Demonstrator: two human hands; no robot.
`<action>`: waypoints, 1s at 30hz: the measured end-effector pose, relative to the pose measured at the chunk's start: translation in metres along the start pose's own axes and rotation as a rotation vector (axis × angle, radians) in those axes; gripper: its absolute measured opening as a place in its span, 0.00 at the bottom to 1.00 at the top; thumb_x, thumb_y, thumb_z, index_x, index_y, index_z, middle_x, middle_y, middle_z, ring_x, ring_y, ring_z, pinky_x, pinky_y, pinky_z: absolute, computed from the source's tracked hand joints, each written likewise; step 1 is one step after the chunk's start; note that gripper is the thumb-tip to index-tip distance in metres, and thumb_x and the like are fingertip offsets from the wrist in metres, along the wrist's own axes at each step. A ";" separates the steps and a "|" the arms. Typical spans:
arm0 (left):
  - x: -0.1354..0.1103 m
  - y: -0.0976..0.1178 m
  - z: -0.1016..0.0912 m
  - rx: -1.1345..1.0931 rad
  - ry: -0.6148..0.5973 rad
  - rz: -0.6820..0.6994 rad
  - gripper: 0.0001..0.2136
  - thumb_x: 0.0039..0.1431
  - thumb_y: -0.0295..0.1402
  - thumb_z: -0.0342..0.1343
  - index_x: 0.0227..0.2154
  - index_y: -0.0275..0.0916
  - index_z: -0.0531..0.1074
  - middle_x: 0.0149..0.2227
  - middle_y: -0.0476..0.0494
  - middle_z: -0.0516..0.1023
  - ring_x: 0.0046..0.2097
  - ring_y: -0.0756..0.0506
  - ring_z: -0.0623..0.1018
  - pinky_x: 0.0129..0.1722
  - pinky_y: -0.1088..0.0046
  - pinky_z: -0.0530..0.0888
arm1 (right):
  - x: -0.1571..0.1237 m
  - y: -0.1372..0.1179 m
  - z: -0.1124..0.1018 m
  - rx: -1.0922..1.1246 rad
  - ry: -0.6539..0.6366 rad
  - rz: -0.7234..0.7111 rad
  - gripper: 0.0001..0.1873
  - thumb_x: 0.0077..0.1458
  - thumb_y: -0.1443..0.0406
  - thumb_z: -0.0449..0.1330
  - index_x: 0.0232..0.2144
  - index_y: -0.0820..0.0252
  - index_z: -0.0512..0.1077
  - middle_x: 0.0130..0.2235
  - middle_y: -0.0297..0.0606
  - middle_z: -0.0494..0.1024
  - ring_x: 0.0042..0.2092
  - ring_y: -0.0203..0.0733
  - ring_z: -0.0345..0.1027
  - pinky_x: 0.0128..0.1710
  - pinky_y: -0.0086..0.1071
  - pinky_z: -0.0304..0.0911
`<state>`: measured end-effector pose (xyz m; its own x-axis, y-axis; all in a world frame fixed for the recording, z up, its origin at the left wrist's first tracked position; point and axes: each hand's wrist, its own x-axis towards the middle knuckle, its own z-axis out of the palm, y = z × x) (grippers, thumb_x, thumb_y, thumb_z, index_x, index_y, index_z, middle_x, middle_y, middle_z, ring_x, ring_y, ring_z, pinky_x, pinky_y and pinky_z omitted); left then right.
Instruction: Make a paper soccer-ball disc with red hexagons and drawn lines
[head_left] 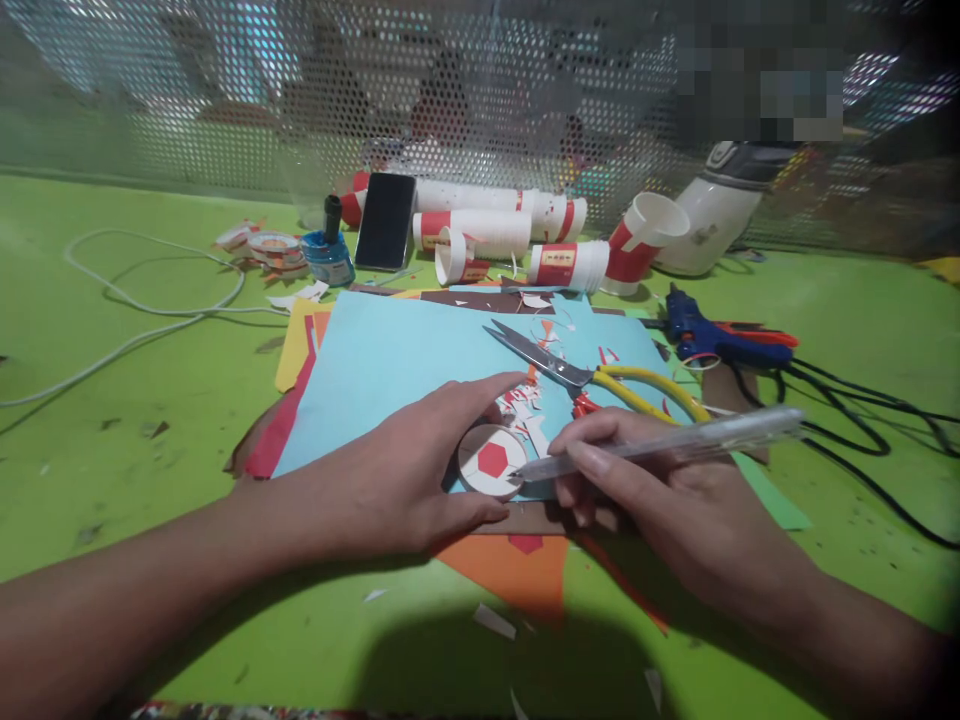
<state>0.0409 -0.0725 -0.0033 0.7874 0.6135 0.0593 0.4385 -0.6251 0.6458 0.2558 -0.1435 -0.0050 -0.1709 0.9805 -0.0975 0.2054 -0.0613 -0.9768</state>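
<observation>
In the head view, a small round white disc (472,463) with a red many-sided patch in its middle rests on a light blue sheet of paper (382,360). My left hand (420,465) curves its thumb and fingers around the disc's left side, steadying it. Between the thumb and fingers of my right hand (645,490) is a clear pen (697,437), its tip touching the disc near the red patch. Thin lines run from the patch across the white. Yellow-handled scissors (540,356) lie just beyond my right hand, partly over red and white paper scraps (525,405).
Behind the papers stand or lie white-and-red paper cups (566,265), a propped phone (385,222) and a blue bottle (328,258). A blue glue gun (712,330) with black cords is on the right. A white cable (150,325) loops at left; a perforated screen (465,100) closes the back.
</observation>
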 end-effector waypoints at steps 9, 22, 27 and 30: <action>0.003 -0.002 0.004 -0.142 0.015 -0.045 0.40 0.50 0.28 0.61 0.65 0.47 0.49 0.58 0.39 0.69 0.54 0.40 0.73 0.51 0.58 0.71 | 0.002 0.000 0.002 -0.013 0.035 0.022 0.05 0.61 0.60 0.56 0.35 0.51 0.71 0.25 0.30 0.74 0.26 0.34 0.67 0.26 0.28 0.63; 0.004 -0.003 0.003 -0.098 -0.004 -0.075 0.38 0.50 0.31 0.62 0.63 0.47 0.52 0.58 0.40 0.70 0.55 0.39 0.71 0.52 0.57 0.70 | 0.003 -0.002 0.003 -0.072 0.015 0.027 0.08 0.60 0.59 0.57 0.30 0.52 0.71 0.25 0.32 0.75 0.27 0.35 0.68 0.26 0.29 0.63; 0.003 -0.004 0.006 -0.051 0.027 -0.021 0.36 0.51 0.36 0.63 0.61 0.44 0.55 0.59 0.40 0.66 0.57 0.40 0.69 0.54 0.60 0.69 | 0.003 0.003 0.001 0.029 0.028 0.041 0.08 0.61 0.58 0.57 0.32 0.52 0.71 0.26 0.30 0.74 0.27 0.34 0.67 0.28 0.29 0.64; 0.001 -0.006 0.006 -0.046 0.039 0.051 0.33 0.54 0.42 0.61 0.61 0.45 0.55 0.60 0.40 0.65 0.58 0.41 0.67 0.55 0.61 0.68 | 0.001 0.005 0.001 0.096 0.023 0.042 0.08 0.61 0.58 0.57 0.33 0.53 0.71 0.26 0.30 0.73 0.28 0.34 0.66 0.29 0.28 0.64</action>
<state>0.0422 -0.0711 -0.0117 0.7903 0.6005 0.1217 0.3773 -0.6335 0.6756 0.2560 -0.1426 -0.0105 -0.1421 0.9805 -0.1356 0.1187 -0.1191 -0.9858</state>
